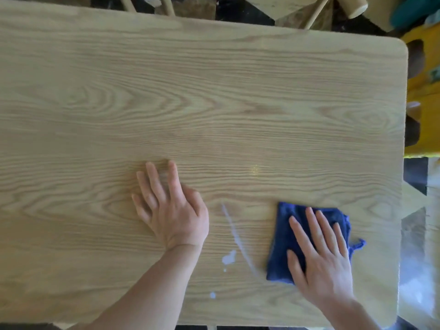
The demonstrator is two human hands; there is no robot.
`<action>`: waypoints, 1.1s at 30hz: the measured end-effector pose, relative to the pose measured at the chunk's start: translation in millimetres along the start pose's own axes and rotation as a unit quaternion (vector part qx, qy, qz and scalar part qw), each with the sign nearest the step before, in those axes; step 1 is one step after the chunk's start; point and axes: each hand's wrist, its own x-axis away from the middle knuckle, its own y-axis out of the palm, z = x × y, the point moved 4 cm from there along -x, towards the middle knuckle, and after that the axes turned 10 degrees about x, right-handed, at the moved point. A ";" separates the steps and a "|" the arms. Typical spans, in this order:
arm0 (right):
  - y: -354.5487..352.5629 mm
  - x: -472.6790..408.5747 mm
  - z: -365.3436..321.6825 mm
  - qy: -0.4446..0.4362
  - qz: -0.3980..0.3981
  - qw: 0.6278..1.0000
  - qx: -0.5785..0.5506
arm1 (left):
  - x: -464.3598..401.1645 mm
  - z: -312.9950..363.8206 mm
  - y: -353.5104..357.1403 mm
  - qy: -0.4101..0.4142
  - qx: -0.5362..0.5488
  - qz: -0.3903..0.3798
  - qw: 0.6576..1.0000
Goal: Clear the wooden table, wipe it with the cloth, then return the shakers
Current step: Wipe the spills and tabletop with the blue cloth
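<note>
One cloth, two hands on the worktop (214, 91)

Right hand (321, 256) lies flat on the blue cloth (283, 246) at 4 o'clock; left hand (171, 208) rests flat, empty.

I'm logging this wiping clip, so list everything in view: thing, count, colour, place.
wooden table: one, light wood, fills the view
cloth: one, blue, near right part of the table, under the right hand
wet marks: a streak and a few drops, pale, between the hands
chair parts: count unclear, pale wood, beyond the far edge
yellow object: one, past the table's right end, unidentifiable
left hand: flat on bare wood, fingers spread
right hand: flat, pressing the cloth
</note>
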 end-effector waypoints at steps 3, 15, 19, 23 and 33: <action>-16.3 -54.4 23.7 0.062 0.033 0.997 -0.009 | -2.2 1.3 1.4 -0.002 -0.006 -0.007 1.000; -72.1 -257.2 -44.2 0.094 0.122 0.987 -0.041 | 0.4 0.5 3.3 -0.009 -0.008 -0.020 1.000; -69.2 -249.3 -101.6 0.035 0.124 0.990 -0.064 | 0.6 1.4 1.5 -0.014 0.015 0.007 1.000; -58.1 -211.3 -139.8 -0.027 0.110 0.991 -0.072 | -1.0 -1.4 -1.1 -0.019 0.096 0.044 0.994; -17.7 -77.1 -114.1 -0.171 0.086 0.979 -0.065 | 74.5 -102.4 -49.4 0.000 0.016 -0.039 0.999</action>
